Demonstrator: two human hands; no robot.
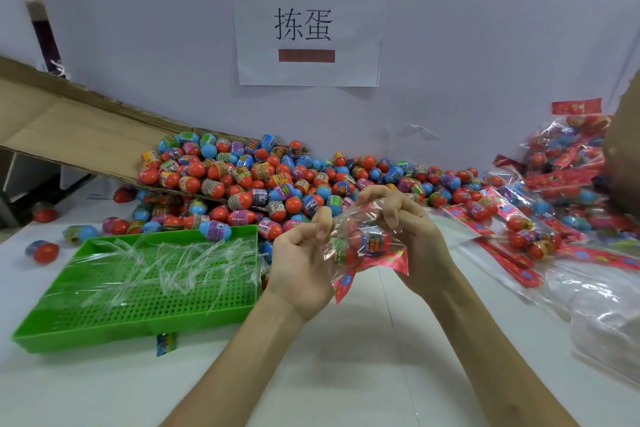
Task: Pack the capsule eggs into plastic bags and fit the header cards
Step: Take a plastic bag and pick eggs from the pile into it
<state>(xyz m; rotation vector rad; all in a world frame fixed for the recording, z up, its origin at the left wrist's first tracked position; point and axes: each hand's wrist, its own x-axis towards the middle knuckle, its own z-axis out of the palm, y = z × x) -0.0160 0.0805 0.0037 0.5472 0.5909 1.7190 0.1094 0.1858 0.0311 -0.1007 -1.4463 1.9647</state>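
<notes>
1. Two bare forearms are rising from six o'clock over the white desk [346, 364] and meeting at the centre of the view.
2. Left hand [301, 263] is facing palm-up with its fingers curled in, thumb and forefinger pinching the nine o'clock edge of a clear plastic bag [349, 218].
3. Right hand [412, 239] is curling over the bag from three o'clock, its bent fingers gripping the crumpled film at the top.
4. Between both hands the bag is hanging above the desk, carrying a few capsule eggs [375, 242]. Red and blue shells are showing through, but their exact number is hard to tell.
5. Red with flower prints, a header card [377, 265] is sitting at the bag's six o'clock end and slanting down toward seven o'clock.
6. At nine o'clock from the hands a green tray [138, 315] is lying on the desk, holding a tangle of clear strips [166, 267]. One blue egg [215, 229] is resting on its far rim.
7. At twelve o'clock a heap of loose eggs [277, 180] is spreading along the wall, partly lying on the flap of a tipped cardboard box [69, 128] at ten o'clock.
8. From two to three o'clock packed bags [554, 191] with red cards are piling up, and empty clear bags [602, 315] are lying nearer at four o'clock.
9. Higher at twelve o'clock a paper sign [308, 26] is hanging taped on the wall.
</notes>
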